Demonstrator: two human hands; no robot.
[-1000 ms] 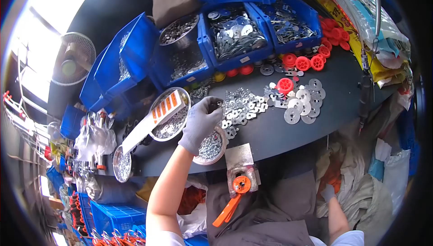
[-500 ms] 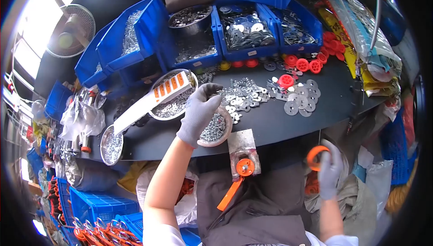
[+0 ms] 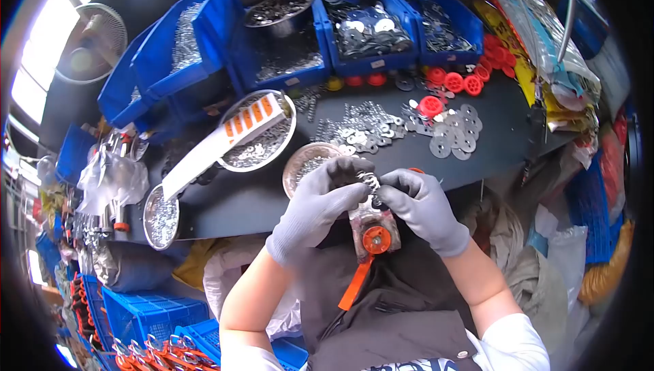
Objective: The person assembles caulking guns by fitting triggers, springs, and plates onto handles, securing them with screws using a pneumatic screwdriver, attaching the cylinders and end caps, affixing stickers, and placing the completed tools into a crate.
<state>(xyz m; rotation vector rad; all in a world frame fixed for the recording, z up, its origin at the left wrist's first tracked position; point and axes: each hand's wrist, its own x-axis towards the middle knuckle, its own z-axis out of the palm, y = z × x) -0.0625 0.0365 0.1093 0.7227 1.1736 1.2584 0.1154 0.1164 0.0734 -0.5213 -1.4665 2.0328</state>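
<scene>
My left hand (image 3: 320,204), in a grey glove, pinches several small shiny metal parts (image 3: 370,180) above the metal fixture. From the other side, the gloved fingertips of my right hand (image 3: 424,209) close on the same parts, and their exact shape is hard to make out. An orange edge (image 3: 416,170) shows just behind my right fingers; the rest of that piece is hidden. Below both hands, the metal fixture (image 3: 392,224) at the table edge bears an orange wheel (image 3: 377,239) with a metal centre. An orange strip (image 3: 355,285) hangs down from it.
Near my left hand stand a bowl of small metal parts (image 3: 294,167) and a larger bowl (image 3: 293,126) with a white strip (image 3: 194,163) across it. Loose washers (image 3: 453,136) and red wheels (image 3: 430,106) lie farther back, before blue bins (image 3: 371,65).
My left hand has come from above the bowl of small parts to the fixture. My right hand, carrying an orange ring at the right before, has moved left to meet it.
</scene>
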